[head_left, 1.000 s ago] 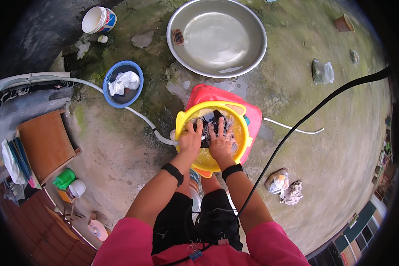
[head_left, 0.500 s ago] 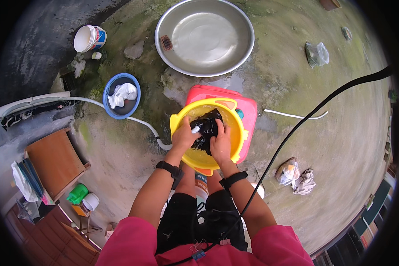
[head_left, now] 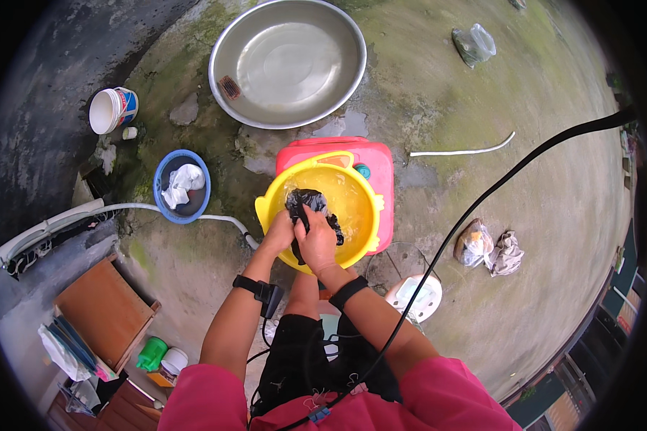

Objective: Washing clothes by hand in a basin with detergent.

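A glossy, wet, crumpled black plastic bag (head_left: 305,198) is bunched up in the yellow basin (head_left: 370,215), over shallow water. My left hand (head_left: 280,231) is closed on the bag's near left part. Close beside it, my right hand (head_left: 316,241) grips the bunched middle, fingers curled toward the left hand. Some of the black plastic hangs out right of my right hand and below the left one. The basin rests on a red plastic stool-like base (head_left: 384,169) with a teal round knob (head_left: 364,171). My fingertips are partly hidden by the plastic.
Left stands a blue basin (head_left: 158,188) with a crumpled white item (head_left: 185,183); a pale hose (head_left: 226,218) passes it. Ahead is a large metal basin (head_left: 216,65). Bags (head_left: 474,244) lie right. A black cable (head_left: 482,194) crosses the right side. A white bucket (head_left: 103,112) lies far left.
My hands have come closer together, with the right moving left toward the left hand. The black bag is now more bunched and sits toward the basin's left. The whole view has shifted slightly.
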A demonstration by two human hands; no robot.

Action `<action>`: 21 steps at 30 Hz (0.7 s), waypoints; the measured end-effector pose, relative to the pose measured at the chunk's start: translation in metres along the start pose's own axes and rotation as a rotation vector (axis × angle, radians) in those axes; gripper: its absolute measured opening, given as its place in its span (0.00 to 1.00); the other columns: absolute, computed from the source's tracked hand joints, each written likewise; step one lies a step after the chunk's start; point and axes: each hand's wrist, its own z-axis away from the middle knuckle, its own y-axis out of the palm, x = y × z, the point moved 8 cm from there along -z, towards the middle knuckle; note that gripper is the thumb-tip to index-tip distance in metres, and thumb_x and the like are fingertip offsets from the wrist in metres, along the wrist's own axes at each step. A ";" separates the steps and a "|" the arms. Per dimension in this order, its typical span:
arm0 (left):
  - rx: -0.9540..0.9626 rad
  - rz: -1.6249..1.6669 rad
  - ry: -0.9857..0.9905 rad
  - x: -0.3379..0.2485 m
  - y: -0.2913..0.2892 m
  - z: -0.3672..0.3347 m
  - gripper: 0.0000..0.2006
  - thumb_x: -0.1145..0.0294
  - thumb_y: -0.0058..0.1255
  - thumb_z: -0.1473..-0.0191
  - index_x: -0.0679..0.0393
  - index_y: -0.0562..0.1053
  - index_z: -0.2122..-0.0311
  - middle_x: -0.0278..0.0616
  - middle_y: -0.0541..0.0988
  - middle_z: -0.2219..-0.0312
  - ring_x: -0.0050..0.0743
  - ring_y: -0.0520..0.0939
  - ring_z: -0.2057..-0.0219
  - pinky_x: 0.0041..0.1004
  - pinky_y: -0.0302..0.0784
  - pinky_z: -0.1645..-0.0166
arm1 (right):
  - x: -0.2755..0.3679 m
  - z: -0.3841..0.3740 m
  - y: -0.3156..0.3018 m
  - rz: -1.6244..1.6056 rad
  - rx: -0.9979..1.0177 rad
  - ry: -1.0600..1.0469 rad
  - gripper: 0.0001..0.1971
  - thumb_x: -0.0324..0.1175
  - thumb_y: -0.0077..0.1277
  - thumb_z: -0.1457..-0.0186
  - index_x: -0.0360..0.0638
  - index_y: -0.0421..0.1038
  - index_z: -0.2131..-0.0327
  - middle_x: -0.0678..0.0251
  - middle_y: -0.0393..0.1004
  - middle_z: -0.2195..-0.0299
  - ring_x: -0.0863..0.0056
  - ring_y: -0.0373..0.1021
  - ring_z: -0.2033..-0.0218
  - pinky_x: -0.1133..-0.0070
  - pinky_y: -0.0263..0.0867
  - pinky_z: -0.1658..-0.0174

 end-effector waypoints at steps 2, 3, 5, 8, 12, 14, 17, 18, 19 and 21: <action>-0.009 -0.021 -0.004 0.003 0.001 -0.003 0.13 0.70 0.40 0.50 0.65 0.67 0.60 0.42 0.73 0.66 0.26 0.71 0.64 0.27 0.66 0.59 | -0.009 -0.006 -0.004 0.053 -0.013 0.013 0.16 0.36 0.42 0.51 0.47 0.64 0.57 0.55 0.67 0.64 0.57 0.67 0.67 0.67 0.63 0.65; -0.035 -0.042 -0.017 0.006 -0.003 -0.001 0.14 0.69 0.43 0.51 0.65 0.67 0.60 0.43 0.73 0.67 0.26 0.71 0.65 0.27 0.67 0.60 | -0.008 -0.009 -0.012 0.080 -0.019 0.067 0.13 0.32 0.44 0.52 0.49 0.68 0.59 0.58 0.67 0.71 0.59 0.67 0.70 0.70 0.64 0.68; -0.080 -0.154 -0.018 0.003 -0.004 0.001 0.14 0.70 0.47 0.57 0.62 0.68 0.63 0.52 0.75 0.74 0.49 0.76 0.70 0.35 0.69 0.65 | -0.022 -0.017 -0.026 0.164 -0.002 0.141 0.12 0.32 0.44 0.51 0.49 0.68 0.60 0.62 0.65 0.70 0.62 0.66 0.69 0.71 0.64 0.67; -0.292 -0.442 0.009 -0.007 -0.010 0.008 0.27 0.69 0.49 0.58 0.55 0.55 0.51 0.55 0.73 0.67 0.51 0.74 0.65 0.41 0.69 0.61 | -0.031 -0.020 -0.051 0.333 -0.113 -0.021 0.14 0.29 0.47 0.54 0.50 0.68 0.60 0.62 0.61 0.62 0.65 0.64 0.63 0.73 0.64 0.63; -0.394 -0.730 0.129 -0.015 0.000 0.014 0.32 0.75 0.46 0.57 0.46 0.51 0.45 0.55 0.66 0.60 0.53 0.76 0.71 0.39 0.73 0.66 | -0.026 -0.021 -0.032 0.653 0.039 -0.150 0.26 0.31 0.48 0.55 0.57 0.56 0.49 0.55 0.54 0.52 0.55 0.55 0.53 0.64 0.57 0.55; -0.384 -0.772 0.106 -0.009 0.007 0.009 0.31 0.75 0.44 0.56 0.44 0.50 0.45 0.56 0.66 0.60 0.51 0.77 0.71 0.38 0.73 0.67 | -0.038 -0.022 -0.009 0.811 0.219 -0.098 0.33 0.34 0.49 0.56 0.65 0.48 0.45 0.55 0.48 0.46 0.53 0.50 0.48 0.56 0.51 0.52; -0.335 -0.807 0.038 -0.001 0.017 -0.001 0.28 0.74 0.37 0.51 0.38 0.51 0.45 0.58 0.65 0.58 0.47 0.78 0.72 0.37 0.74 0.70 | -0.059 -0.032 0.008 0.909 0.211 -0.151 0.31 0.35 0.46 0.54 0.66 0.48 0.45 0.54 0.44 0.44 0.51 0.47 0.46 0.54 0.50 0.50; -0.332 -0.848 0.048 0.000 0.020 -0.004 0.27 0.73 0.36 0.51 0.36 0.52 0.45 0.58 0.65 0.58 0.46 0.78 0.72 0.36 0.74 0.70 | -0.068 -0.035 0.014 0.908 0.294 -0.097 0.29 0.35 0.43 0.52 0.69 0.48 0.45 0.55 0.42 0.43 0.49 0.44 0.45 0.54 0.49 0.49; -0.328 -0.888 0.058 0.001 0.022 -0.007 0.27 0.72 0.35 0.50 0.34 0.52 0.45 0.58 0.65 0.57 0.46 0.78 0.72 0.36 0.75 0.70 | -0.071 -0.035 0.018 0.911 0.301 -0.100 0.29 0.35 0.43 0.52 0.69 0.48 0.45 0.55 0.42 0.43 0.49 0.44 0.45 0.54 0.49 0.49; -0.296 -0.872 -0.037 0.013 0.024 -0.012 0.26 0.72 0.34 0.50 0.31 0.54 0.46 0.58 0.64 0.55 0.45 0.78 0.71 0.36 0.75 0.69 | -0.077 -0.033 0.026 0.896 0.396 -0.028 0.28 0.31 0.35 0.49 0.71 0.46 0.45 0.59 0.42 0.42 0.49 0.44 0.44 0.47 0.45 0.50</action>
